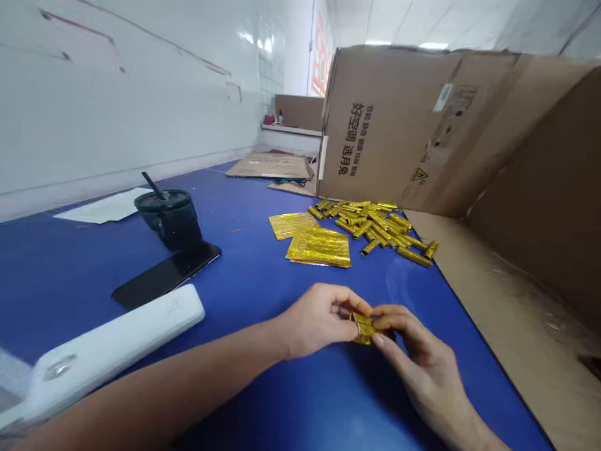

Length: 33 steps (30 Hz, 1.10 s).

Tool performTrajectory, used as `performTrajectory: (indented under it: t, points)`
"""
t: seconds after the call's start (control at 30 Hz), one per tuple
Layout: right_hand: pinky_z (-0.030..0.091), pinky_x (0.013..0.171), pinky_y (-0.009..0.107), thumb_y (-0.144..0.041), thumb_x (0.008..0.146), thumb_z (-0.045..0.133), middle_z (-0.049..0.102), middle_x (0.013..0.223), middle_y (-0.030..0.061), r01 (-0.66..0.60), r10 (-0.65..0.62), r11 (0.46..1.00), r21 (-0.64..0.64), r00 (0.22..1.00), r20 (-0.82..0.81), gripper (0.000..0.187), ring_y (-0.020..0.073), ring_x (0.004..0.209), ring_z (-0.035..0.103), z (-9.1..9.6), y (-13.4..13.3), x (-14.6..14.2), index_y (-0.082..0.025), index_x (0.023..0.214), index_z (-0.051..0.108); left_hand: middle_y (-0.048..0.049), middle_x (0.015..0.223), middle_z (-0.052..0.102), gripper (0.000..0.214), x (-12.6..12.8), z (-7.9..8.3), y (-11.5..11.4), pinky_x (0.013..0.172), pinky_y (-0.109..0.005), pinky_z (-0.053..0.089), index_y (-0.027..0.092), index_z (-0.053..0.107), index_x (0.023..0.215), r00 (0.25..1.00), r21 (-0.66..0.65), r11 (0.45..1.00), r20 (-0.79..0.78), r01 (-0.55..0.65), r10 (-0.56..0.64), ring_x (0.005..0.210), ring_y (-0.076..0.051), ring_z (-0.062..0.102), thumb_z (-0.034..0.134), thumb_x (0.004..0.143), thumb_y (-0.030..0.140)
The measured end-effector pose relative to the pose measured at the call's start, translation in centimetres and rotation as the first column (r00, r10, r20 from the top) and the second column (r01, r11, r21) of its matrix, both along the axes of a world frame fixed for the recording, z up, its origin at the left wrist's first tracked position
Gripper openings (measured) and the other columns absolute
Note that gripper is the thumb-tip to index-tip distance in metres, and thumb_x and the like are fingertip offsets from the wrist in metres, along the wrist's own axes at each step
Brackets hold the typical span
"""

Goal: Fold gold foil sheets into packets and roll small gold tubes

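Gold foil piece (365,332), crinkled and shiny, pinched by left hand (317,319) and right hand (425,360), both hands curled at its sides, above glossy blue desk (251,282). Beyond, flat rectangular foil sheets (322,247) overlap. Farther, narrow foil tubes (378,223) heap loosely beside large brown cardboard box (394,131).

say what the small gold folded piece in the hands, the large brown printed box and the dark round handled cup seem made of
Small gold folded piece: probably metallic foil or foil-faced paper, shiny, with uneven highlights.
Large brown printed box: most likely cardboard, matte, flat-panelled and rough-edged.
Dark round handled cup: perhaps plastic or glass, smooth with faint reflections, which leave it open.
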State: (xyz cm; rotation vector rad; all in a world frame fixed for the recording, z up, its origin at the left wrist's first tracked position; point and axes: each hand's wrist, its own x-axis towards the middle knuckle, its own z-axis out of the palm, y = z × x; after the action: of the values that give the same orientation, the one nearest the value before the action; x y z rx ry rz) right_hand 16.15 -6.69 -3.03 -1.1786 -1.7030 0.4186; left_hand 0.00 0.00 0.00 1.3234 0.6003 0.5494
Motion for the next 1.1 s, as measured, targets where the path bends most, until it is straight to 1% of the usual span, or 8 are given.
performTrajectory:
  t: [0.27,0.53,0.63,0.73,0.8,0.97,1.03,1.1]
  points:
    - [0.048,0.066,0.026,-0.017,0.077,0.053,0.058,0.087,0.0056,-0.024,0.018,0.997,0.074,0.997,0.075,0.007,0.0165,0.079,0.058,0.31,-0.36,-0.25,-0.021,0.080,0.057,-0.0023,0.072,0.060,0.023,0.26,-0.04,-0.42,0.068,-0.026,0.042,0.010,0.057,0.078,0.996,-0.008,0.996,0.013,-0.087,0.087,0.066,-0.011,0.054,0.057,0.056,0.006]
    - [0.048,0.067,0.024,-0.017,0.077,0.052,0.057,0.087,0.0057,-0.004,-0.010,0.995,0.102,0.990,0.141,0.008,0.0155,0.080,0.057,0.44,-0.34,-0.38,-0.021,0.080,0.058,-0.0016,0.063,0.059,0.024,0.33,0.07,-0.43,0.056,-0.022,0.039,0.009,0.058,0.074,0.989,-0.006,0.989,-0.021,-0.145,0.145,0.057,-0.009,0.052,0.045,0.055,0.004]
    - [0.048,0.066,0.024,-0.017,0.078,0.052,0.057,0.087,0.0054,0.016,-0.031,0.994,0.110,0.990,0.140,0.007,0.0151,0.078,0.058,0.37,-0.31,-0.39,-0.021,0.079,0.058,-0.0025,0.066,0.060,0.025,0.31,-0.14,-0.42,0.060,-0.023,0.040,0.010,0.058,0.076,0.990,0.049,0.989,-0.024,-0.141,0.142,0.060,-0.010,0.053,0.044,0.056,0.004]
    - [0.048,0.066,0.025,-0.019,0.078,0.052,0.057,0.087,0.0053,0.040,-0.055,0.993,0.107,0.989,0.137,0.005,0.0154,0.077,0.058,0.19,-0.28,-0.36,-0.021,0.078,0.056,-0.0031,0.070,0.061,0.027,0.26,-0.53,-0.42,0.061,-0.024,0.041,0.011,0.058,0.080,0.987,0.160,0.977,-0.055,-0.142,0.153,0.063,-0.011,0.055,0.043,0.059,0.005]
    - [0.048,0.067,0.025,-0.020,0.077,0.052,0.057,0.087,0.0050,0.049,-0.059,0.995,0.083,0.991,0.124,0.004,0.0155,0.078,0.058,0.03,-0.23,-0.34,-0.021,0.078,0.055,-0.0032,0.072,0.061,0.025,0.20,-0.74,-0.45,0.061,-0.025,0.042,0.011,0.058,0.081,0.985,0.213,0.967,-0.070,-0.141,0.160,0.065,-0.012,0.055,0.044,0.061,0.007]
    - [0.049,0.067,0.025,-0.021,0.078,0.052,0.058,0.084,0.0037,0.038,-0.038,0.999,-0.002,0.997,0.070,0.005,0.0152,0.078,0.057,-0.20,-0.09,-0.37,-0.021,0.082,0.054,-0.0021,0.074,0.061,0.022,0.07,-0.88,-0.64,0.062,-0.023,0.042,0.013,0.056,0.084,0.985,0.270,0.953,-0.055,-0.141,0.162,0.066,-0.012,0.056,0.046,0.064,0.011]
    - [0.049,0.069,0.026,-0.020,0.078,0.051,0.058,0.086,0.0042,0.033,-0.034,0.999,0.008,0.996,0.084,0.008,0.0157,0.079,0.057,-0.15,-0.18,-0.40,-0.021,0.085,0.054,-0.0010,0.071,0.060,0.021,0.07,-0.88,-0.74,0.059,-0.021,0.041,0.013,0.056,0.083,0.984,0.291,0.946,-0.067,-0.141,0.167,0.063,-0.010,0.055,0.045,0.065,0.010]
    - [0.048,0.072,0.028,-0.019,0.078,0.051,0.056,0.092,0.0058,0.034,-0.041,0.998,0.059,0.991,0.127,0.013,0.0172,0.086,0.056,-0.07,-0.37,-0.44,-0.021,0.090,0.055,-0.0002,0.068,0.059,0.021,0.13,-0.91,-0.85,0.056,-0.020,0.040,0.013,0.057,0.082,0.981,0.310,0.940,-0.086,-0.141,0.175,0.060,-0.009,0.054,0.044,0.065,0.010]
